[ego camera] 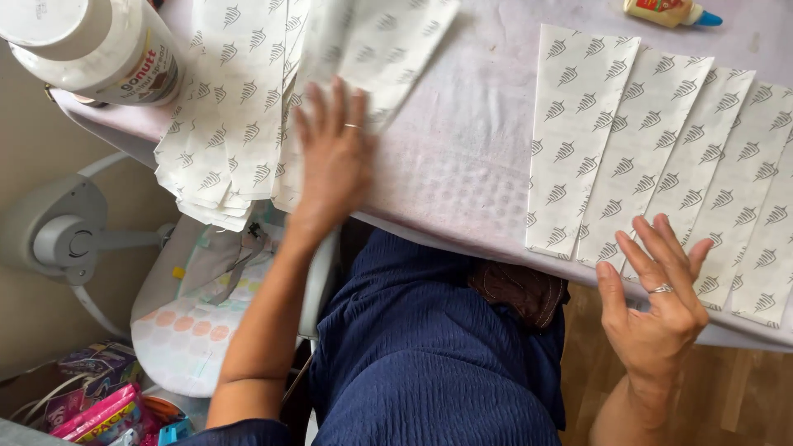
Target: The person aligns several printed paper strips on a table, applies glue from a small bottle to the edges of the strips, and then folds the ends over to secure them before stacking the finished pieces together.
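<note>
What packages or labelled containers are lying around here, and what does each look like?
Large jar: top left corner of the table, white, round, with a white lid and a coloured label.
Glue bottle: top right, lying on its side, yellowish with a blue nozzle.
Colourful packets: bottom left on the floor, pink and purple.
No screens or signs.

Only 1 view exists, from a camera worn on the person's head. It looks steeply down and slightly forward over the near edge of the worktop (462, 165), close above it. The frame takes in the worktop's front strip at the top, the person's lap in dark blue cloth (429, 355) below, and the floor (743, 396) at the right.
</note>
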